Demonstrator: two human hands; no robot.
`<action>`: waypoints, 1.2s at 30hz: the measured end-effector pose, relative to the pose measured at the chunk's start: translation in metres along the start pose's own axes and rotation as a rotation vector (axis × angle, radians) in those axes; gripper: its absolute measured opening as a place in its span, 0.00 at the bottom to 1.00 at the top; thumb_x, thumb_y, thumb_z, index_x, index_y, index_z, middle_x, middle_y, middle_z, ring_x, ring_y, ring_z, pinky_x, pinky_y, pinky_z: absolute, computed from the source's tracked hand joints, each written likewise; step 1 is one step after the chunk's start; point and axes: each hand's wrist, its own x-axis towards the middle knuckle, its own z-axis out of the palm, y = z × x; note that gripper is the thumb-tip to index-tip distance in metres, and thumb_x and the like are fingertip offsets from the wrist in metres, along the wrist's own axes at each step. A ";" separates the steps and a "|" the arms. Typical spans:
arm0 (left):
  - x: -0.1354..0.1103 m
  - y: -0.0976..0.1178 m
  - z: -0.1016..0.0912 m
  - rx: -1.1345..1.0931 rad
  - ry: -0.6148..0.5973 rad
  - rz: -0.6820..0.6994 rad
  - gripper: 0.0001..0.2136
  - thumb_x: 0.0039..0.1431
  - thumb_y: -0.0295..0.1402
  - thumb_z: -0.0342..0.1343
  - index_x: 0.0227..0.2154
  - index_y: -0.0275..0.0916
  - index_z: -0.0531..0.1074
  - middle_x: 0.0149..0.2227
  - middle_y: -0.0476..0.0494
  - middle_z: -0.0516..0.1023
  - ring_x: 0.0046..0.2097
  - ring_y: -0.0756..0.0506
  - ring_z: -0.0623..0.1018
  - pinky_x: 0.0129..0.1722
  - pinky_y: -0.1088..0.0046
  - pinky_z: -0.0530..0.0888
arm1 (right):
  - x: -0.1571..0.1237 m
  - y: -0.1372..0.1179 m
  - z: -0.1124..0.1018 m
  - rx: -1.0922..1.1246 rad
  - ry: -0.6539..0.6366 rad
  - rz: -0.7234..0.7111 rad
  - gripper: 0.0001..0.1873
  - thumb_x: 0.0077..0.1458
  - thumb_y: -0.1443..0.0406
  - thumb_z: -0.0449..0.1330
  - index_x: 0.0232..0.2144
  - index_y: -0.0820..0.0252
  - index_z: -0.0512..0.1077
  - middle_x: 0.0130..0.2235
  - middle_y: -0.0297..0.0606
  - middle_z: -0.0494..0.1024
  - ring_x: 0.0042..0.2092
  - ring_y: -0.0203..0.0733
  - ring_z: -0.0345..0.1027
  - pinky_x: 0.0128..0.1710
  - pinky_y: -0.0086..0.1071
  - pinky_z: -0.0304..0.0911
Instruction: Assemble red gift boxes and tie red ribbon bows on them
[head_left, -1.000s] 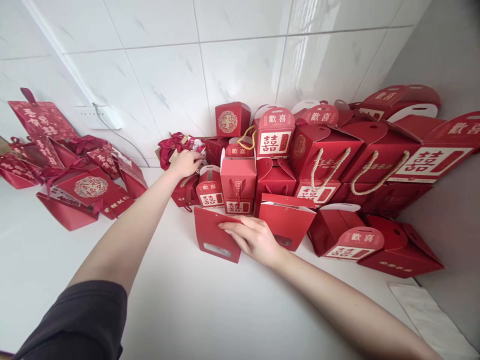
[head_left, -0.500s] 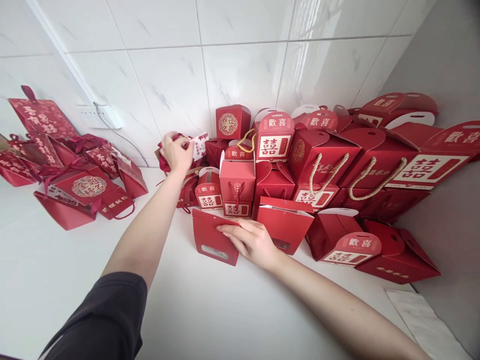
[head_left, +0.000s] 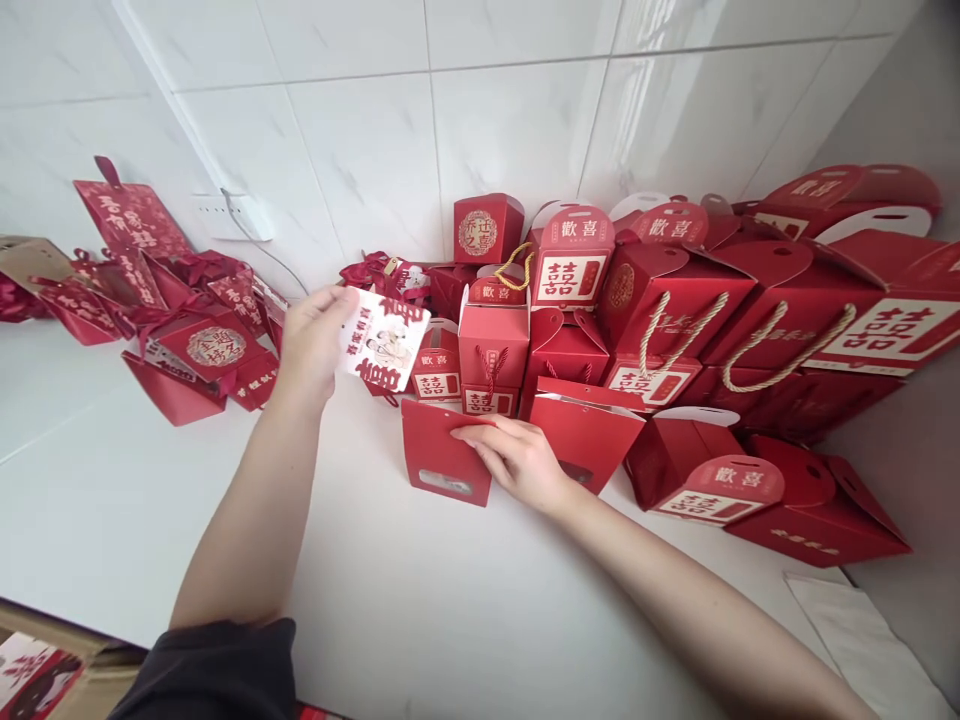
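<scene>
Between the thumb and fingers of my left hand (head_left: 315,335) is a white square card (head_left: 384,343) with red double-happiness characters and a small drawing of a couple, raised in front of the boxes. My right hand (head_left: 521,462) pinches the top edge of a red gift bag (head_left: 447,455) with a small clear window, which stands upright on the white tabletop (head_left: 360,580). A second red gift bag (head_left: 589,435), its top parted, stands right behind my right hand. Small red boxes (head_left: 491,345) with cord handles are stacked just behind the first bag.
Larger red boxes with rope handles (head_left: 675,310) are piled to the right against the wall. Ribboned red boxes (head_left: 217,345) lie at the left near a wall socket (head_left: 232,215). A cardboard box (head_left: 97,675) is below the table at lower left.
My left hand has pulled the white card away from the ribboned pile at the back, leftward and nearer to me. My right hand still grips the bag. The view has shifted slightly left.
</scene>
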 end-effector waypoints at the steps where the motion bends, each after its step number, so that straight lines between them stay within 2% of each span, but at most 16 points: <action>1: -0.003 -0.003 0.002 0.022 -0.035 -0.053 0.13 0.54 0.44 0.58 0.32 0.38 0.71 0.26 0.49 0.75 0.27 0.49 0.74 0.25 0.75 0.70 | 0.000 0.000 -0.001 0.015 -0.010 0.002 0.12 0.66 0.67 0.51 0.44 0.55 0.73 0.44 0.38 0.80 0.42 0.36 0.76 0.44 0.30 0.72; 3: -0.007 -0.006 0.006 0.033 -0.070 -0.108 0.13 0.51 0.44 0.62 0.31 0.37 0.74 0.26 0.47 0.77 0.27 0.47 0.76 0.24 0.75 0.70 | 0.002 -0.002 -0.004 0.044 -0.026 0.009 0.12 0.66 0.67 0.50 0.44 0.55 0.73 0.43 0.39 0.80 0.41 0.37 0.76 0.43 0.30 0.72; 7: -0.009 -0.007 0.013 0.030 -0.114 -0.109 0.13 0.53 0.44 0.60 0.31 0.38 0.75 0.28 0.46 0.78 0.26 0.48 0.75 0.23 0.76 0.69 | 0.004 -0.005 -0.007 0.076 -0.042 0.012 0.12 0.66 0.67 0.50 0.44 0.54 0.73 0.42 0.38 0.80 0.39 0.36 0.75 0.40 0.30 0.71; 9: -0.008 -0.009 0.014 0.018 -0.085 -0.076 0.12 0.54 0.43 0.59 0.30 0.38 0.75 0.27 0.47 0.77 0.26 0.49 0.74 0.23 0.77 0.69 | 0.003 -0.005 -0.007 0.084 -0.036 0.006 0.12 0.66 0.67 0.50 0.44 0.55 0.73 0.42 0.38 0.80 0.39 0.36 0.74 0.39 0.29 0.70; 13: -0.005 -0.012 0.015 0.026 0.070 0.058 0.12 0.57 0.43 0.57 0.26 0.38 0.71 0.24 0.50 0.72 0.24 0.51 0.70 0.23 0.78 0.66 | 0.002 -0.003 -0.006 0.097 -0.027 0.010 0.12 0.65 0.68 0.51 0.44 0.54 0.73 0.42 0.38 0.80 0.40 0.36 0.74 0.40 0.30 0.70; 15: -0.008 -0.009 0.015 0.083 0.049 0.120 0.13 0.58 0.43 0.55 0.25 0.38 0.70 0.22 0.50 0.70 0.24 0.51 0.69 0.23 0.77 0.64 | 0.001 -0.002 -0.005 0.094 -0.021 0.012 0.11 0.65 0.68 0.52 0.44 0.54 0.73 0.42 0.38 0.79 0.40 0.36 0.74 0.40 0.29 0.70; 18: -0.019 -0.003 0.017 0.181 -0.088 0.171 0.13 0.59 0.43 0.54 0.27 0.39 0.71 0.23 0.50 0.71 0.25 0.50 0.69 0.23 0.76 0.63 | -0.001 0.000 -0.003 0.078 -0.019 0.001 0.11 0.65 0.68 0.52 0.44 0.54 0.73 0.42 0.37 0.79 0.40 0.36 0.74 0.41 0.29 0.70; 20: -0.028 0.002 0.018 0.244 -0.229 0.188 0.13 0.60 0.43 0.53 0.28 0.38 0.73 0.24 0.50 0.72 0.25 0.50 0.69 0.24 0.76 0.63 | -0.002 0.000 -0.002 0.057 -0.009 0.014 0.12 0.65 0.67 0.52 0.47 0.54 0.71 0.45 0.38 0.79 0.44 0.38 0.75 0.44 0.31 0.70; 21: -0.032 0.004 0.018 0.289 -0.325 0.200 0.14 0.61 0.43 0.52 0.28 0.38 0.73 0.24 0.50 0.72 0.25 0.50 0.69 0.24 0.76 0.62 | -0.003 -0.001 -0.001 0.049 -0.008 0.043 0.14 0.65 0.66 0.51 0.52 0.54 0.68 0.48 0.40 0.78 0.46 0.40 0.75 0.46 0.33 0.70; 23: -0.037 0.008 0.018 0.403 -0.542 0.241 0.15 0.62 0.42 0.51 0.26 0.37 0.73 0.23 0.50 0.70 0.24 0.52 0.67 0.24 0.76 0.61 | -0.005 -0.003 -0.001 0.042 -0.025 0.145 0.24 0.66 0.63 0.51 0.62 0.54 0.55 0.51 0.43 0.76 0.48 0.44 0.75 0.46 0.37 0.72; 25: -0.040 0.011 0.018 0.487 -0.725 0.312 0.17 0.63 0.41 0.50 0.23 0.37 0.72 0.22 0.50 0.70 0.24 0.53 0.65 0.25 0.76 0.61 | -0.006 -0.006 -0.001 0.048 -0.077 0.262 0.32 0.67 0.61 0.48 0.67 0.56 0.40 0.52 0.45 0.75 0.46 0.47 0.76 0.42 0.39 0.73; 26: -0.040 0.012 0.018 0.499 -0.804 0.348 0.17 0.64 0.40 0.50 0.23 0.36 0.73 0.22 0.50 0.71 0.25 0.52 0.66 0.26 0.76 0.62 | -0.006 -0.007 -0.001 0.055 -0.108 0.307 0.33 0.67 0.60 0.46 0.68 0.57 0.36 0.52 0.46 0.75 0.45 0.48 0.76 0.40 0.40 0.74; 29: -0.042 0.014 0.020 0.473 -0.974 0.402 0.14 0.63 0.38 0.52 0.28 0.38 0.77 0.28 0.48 0.78 0.31 0.51 0.73 0.32 0.76 0.67 | -0.004 -0.011 -0.003 0.063 -0.172 0.400 0.34 0.67 0.58 0.44 0.68 0.58 0.33 0.50 0.47 0.76 0.42 0.50 0.77 0.38 0.43 0.73; 31: -0.046 0.013 0.023 0.458 -0.992 0.385 0.13 0.63 0.38 0.53 0.30 0.39 0.79 0.29 0.48 0.79 0.32 0.50 0.74 0.32 0.76 0.68 | -0.002 -0.012 -0.004 0.050 -0.203 0.440 0.31 0.67 0.58 0.44 0.67 0.57 0.38 0.50 0.46 0.76 0.42 0.52 0.77 0.38 0.45 0.73; 34: -0.055 0.011 0.034 0.420 -0.878 0.367 0.14 0.63 0.39 0.53 0.29 0.38 0.80 0.28 0.47 0.78 0.29 0.51 0.73 0.30 0.76 0.67 | 0.000 -0.013 -0.005 0.062 -0.212 0.457 0.25 0.67 0.57 0.43 0.64 0.55 0.48 0.57 0.46 0.71 0.49 0.55 0.73 0.43 0.48 0.71; 36: -0.063 0.011 0.042 0.400 -0.811 0.366 0.15 0.63 0.39 0.53 0.27 0.38 0.79 0.25 0.48 0.76 0.27 0.51 0.71 0.28 0.76 0.66 | 0.000 -0.013 -0.005 0.103 -0.203 0.463 0.22 0.68 0.57 0.42 0.61 0.54 0.51 0.59 0.45 0.69 0.52 0.54 0.71 0.46 0.49 0.69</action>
